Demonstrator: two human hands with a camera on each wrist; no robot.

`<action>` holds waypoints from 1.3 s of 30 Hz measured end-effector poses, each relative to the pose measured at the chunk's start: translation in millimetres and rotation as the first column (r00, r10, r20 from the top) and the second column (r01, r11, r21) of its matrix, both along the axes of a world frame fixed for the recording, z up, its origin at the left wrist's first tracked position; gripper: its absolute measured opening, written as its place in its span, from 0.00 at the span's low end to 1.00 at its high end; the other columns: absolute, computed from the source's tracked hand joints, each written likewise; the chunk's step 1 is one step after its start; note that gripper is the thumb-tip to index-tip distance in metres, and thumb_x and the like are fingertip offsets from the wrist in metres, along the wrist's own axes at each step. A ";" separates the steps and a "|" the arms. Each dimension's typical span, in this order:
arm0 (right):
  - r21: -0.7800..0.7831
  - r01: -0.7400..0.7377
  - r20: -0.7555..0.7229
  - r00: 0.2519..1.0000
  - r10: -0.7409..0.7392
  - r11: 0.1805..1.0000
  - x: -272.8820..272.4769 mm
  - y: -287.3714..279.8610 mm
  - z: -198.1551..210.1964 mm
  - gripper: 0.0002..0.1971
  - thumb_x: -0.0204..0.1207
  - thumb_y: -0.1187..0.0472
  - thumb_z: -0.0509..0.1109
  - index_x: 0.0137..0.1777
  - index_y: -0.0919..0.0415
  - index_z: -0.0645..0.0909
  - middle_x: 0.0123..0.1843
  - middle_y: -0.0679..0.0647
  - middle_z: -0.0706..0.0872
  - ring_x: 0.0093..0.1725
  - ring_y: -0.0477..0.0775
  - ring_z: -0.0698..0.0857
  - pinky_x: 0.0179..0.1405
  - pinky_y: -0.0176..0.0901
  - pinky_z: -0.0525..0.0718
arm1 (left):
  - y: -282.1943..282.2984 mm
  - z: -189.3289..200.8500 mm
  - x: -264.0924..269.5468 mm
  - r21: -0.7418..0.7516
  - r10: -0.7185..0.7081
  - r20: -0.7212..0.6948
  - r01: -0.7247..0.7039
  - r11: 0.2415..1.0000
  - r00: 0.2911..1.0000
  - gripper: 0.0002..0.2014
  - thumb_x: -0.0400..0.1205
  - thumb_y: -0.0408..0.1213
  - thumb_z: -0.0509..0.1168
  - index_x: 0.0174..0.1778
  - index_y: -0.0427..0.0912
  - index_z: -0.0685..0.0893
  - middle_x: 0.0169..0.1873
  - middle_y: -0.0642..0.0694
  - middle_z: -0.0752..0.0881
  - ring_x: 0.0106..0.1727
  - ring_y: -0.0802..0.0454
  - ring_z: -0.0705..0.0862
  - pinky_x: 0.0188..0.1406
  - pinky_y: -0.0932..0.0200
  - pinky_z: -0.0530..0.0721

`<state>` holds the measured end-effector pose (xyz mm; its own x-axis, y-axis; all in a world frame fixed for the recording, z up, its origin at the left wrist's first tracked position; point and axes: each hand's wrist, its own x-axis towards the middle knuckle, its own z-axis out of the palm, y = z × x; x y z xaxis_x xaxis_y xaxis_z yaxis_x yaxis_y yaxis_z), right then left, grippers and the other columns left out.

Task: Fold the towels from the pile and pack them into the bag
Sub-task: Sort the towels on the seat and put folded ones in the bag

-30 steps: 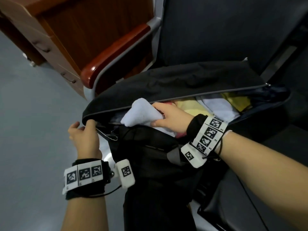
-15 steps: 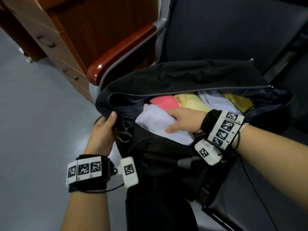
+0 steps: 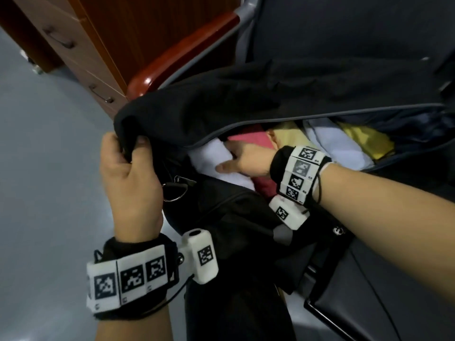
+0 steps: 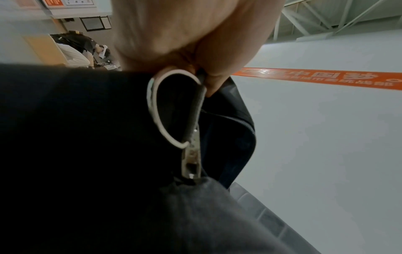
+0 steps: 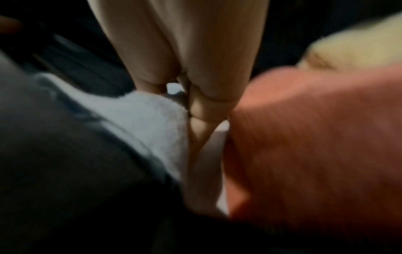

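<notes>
Pushing the soft white towel (image 3: 216, 159) under your right hand's (image 3: 246, 161) flat fingers compresses it easily; your left hand (image 3: 128, 173) pinches the limp bag (image 3: 246, 102) rim.

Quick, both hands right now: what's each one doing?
Left hand: fingers curled round the black bag's end fabric, lifting it.
Right hand: inside the bag opening, pressing on the white towel; whether it grips cannot be told.

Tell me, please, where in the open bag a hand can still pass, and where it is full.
Free: the dark gap behind the white towel, under the bag flap the left hand lifts. Crowded: from the right hand rightward, pink towel, pale yellow towel.
</notes>
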<state>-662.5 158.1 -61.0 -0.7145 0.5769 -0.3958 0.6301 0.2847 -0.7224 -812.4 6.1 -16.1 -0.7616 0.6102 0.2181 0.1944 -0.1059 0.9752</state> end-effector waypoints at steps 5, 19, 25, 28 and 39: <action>-0.101 0.128 -0.071 0.988 -0.135 0.987 5.5 8.4 -24.9 0.29 0.80 0.56 0.73 0.78 0.63 0.70 0.67 0.54 0.82 0.62 0.52 0.82 0.61 0.41 0.79 | 2.9 0.4 3.7 -0.005 -0.042 -0.010 0.042 0.999 0.999 0.07 0.85 0.47 0.63 0.42 0.65 0.80 0.41 0.60 0.83 0.45 0.58 0.80 0.47 0.54 0.81; 0.683 -0.508 0.284 0.847 0.450 0.525 10.8 5.0 -10.4 0.33 0.75 0.51 0.72 0.80 0.51 0.71 0.79 0.67 0.70 0.76 0.73 0.71 0.73 0.58 0.72 | 9.1 3.2 -0.3 -0.013 -0.068 0.014 0.068 0.998 0.998 0.08 0.84 0.46 0.62 0.43 0.66 0.81 0.46 0.54 0.84 0.50 0.53 0.81 0.52 0.49 0.82; 0.494 -0.758 0.609 0.651 0.452 0.426 -16.0 -2.0 -49.8 0.23 0.92 0.52 0.45 0.86 0.49 0.59 0.89 0.55 0.45 0.87 0.69 0.43 0.83 0.61 0.58 | 8.8 3.6 -1.4 0.018 -0.103 0.046 0.102 0.995 0.994 0.07 0.85 0.45 0.63 0.44 0.63 0.82 0.45 0.58 0.85 0.49 0.56 0.82 0.48 0.60 0.84; 0.415 -0.797 0.625 0.600 0.500 0.439 -10.5 4.2 -56.0 0.22 0.90 0.50 0.51 0.83 0.44 0.63 0.89 0.48 0.41 0.86 0.70 0.38 0.84 0.66 0.54 | 7.0 1.8 -2.4 0.031 -0.092 0.056 0.090 0.995 0.994 0.07 0.85 0.44 0.64 0.45 0.64 0.84 0.46 0.59 0.86 0.50 0.57 0.84 0.49 0.62 0.86; 0.513 -0.645 0.401 0.764 0.506 0.567 15.1 2.0 -18.4 0.26 0.85 0.55 0.60 0.82 0.43 0.66 0.89 0.56 0.50 0.81 0.67 0.64 0.72 0.59 0.74 | 8.6 3.2 4.4 -0.152 0.004 -0.038 -0.010 0.988 0.999 0.07 0.81 0.47 0.64 0.39 0.66 0.78 0.40 0.58 0.82 0.43 0.55 0.82 0.49 0.41 0.85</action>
<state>-647.5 160.1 -79.3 -0.9303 0.2231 -0.2911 0.2746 0.9499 -0.1496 -808.0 14.6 -12.9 -0.7593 0.6328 0.1517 0.2311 0.0443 0.9719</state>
